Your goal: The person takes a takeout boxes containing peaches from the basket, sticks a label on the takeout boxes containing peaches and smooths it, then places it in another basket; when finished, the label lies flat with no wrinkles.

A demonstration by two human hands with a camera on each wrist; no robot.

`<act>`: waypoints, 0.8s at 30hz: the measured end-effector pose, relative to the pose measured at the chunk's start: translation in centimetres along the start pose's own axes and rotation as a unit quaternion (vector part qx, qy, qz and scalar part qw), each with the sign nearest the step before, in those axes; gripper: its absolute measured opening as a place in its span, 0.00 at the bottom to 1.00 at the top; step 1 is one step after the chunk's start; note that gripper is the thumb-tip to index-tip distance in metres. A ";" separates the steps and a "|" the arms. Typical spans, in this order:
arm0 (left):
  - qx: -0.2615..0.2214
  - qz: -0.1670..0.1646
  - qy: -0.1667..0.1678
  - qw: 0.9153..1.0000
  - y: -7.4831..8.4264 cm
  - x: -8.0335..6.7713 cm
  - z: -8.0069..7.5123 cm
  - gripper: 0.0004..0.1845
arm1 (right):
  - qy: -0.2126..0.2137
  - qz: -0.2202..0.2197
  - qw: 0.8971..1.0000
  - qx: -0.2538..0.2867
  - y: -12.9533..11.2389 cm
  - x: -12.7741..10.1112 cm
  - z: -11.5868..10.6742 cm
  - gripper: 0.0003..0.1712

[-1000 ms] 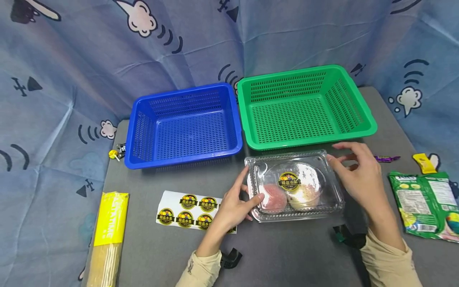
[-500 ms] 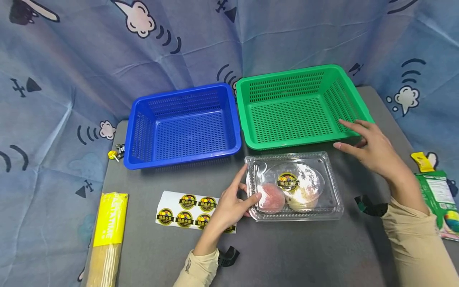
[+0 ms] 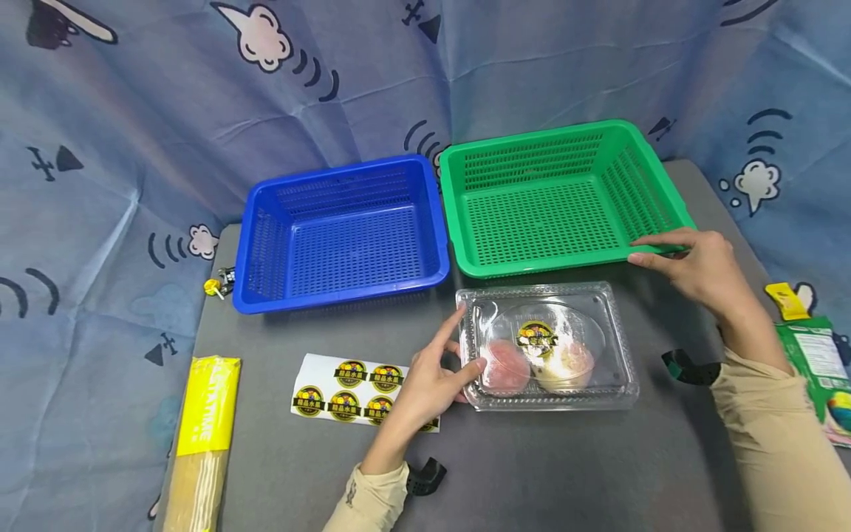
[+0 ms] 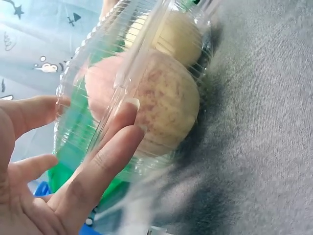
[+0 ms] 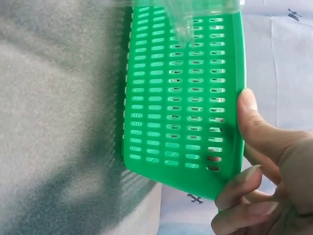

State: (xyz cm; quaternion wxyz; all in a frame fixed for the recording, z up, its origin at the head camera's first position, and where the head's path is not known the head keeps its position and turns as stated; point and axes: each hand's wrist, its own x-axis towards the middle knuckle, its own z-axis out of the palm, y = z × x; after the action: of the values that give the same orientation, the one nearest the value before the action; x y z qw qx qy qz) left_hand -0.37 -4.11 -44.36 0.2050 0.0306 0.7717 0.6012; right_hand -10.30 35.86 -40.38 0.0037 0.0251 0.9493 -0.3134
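Note:
A clear plastic clamshell box [image 3: 614, 347] lies on the grey table, with a pinkish round fruit [image 3: 507, 367] and a pale one [image 3: 565, 367] inside and a round fruit label [image 3: 535, 337] on its lid. My left hand [image 3: 432, 380] holds the box's left edge, thumb over the lid; in the left wrist view its fingers [image 4: 105, 161] lie against the clear side. At the front right corner of the green basket [image 3: 532, 258], my right hand [image 3: 698, 266] grips the rim. The right wrist view shows the thumb [image 5: 250, 110] on that rim and fingers round the corner.
Left of the green basket stands a blue basket [image 3: 359, 292]. A sticker sheet [image 3: 319, 369] lies partly under my left hand. A yellow noodle pack [image 3: 206, 421] is at the left, with a lollipop [image 3: 212, 286] behind; a green snack bag [image 3: 807, 355] and yellow packet [image 3: 784, 301] are at the right.
My right hand has left the box's upper right corner, moved up and right, and taken hold of the green basket's rim. My left hand stays on the box.

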 end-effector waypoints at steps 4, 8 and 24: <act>-0.020 0.005 0.004 1.000 0.1 -0.2 0.2 0.45 | -0.002 -0.003 1.000 -0.005 0.1 0.1 -0.1 0.23; -0.033 0.012 0.005 0.999 0.4 -0.5 0.3 0.45 | -0.004 -0.004 1.000 -0.010 0.0 0.2 -0.1 0.23; -0.020 0.047 -0.076 0.996 4.7 -1.8 -2.3 0.45 | -0.013 0.005 1.000 -0.005 0.3 0.5 -0.3 0.27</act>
State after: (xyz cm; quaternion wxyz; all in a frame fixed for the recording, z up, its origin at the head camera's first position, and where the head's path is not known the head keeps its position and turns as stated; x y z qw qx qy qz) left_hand -0.42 -5.46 -39.03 0.2352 0.1089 0.7392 0.6216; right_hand -10.78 36.28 -40.37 0.0179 0.0256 0.9507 -0.3086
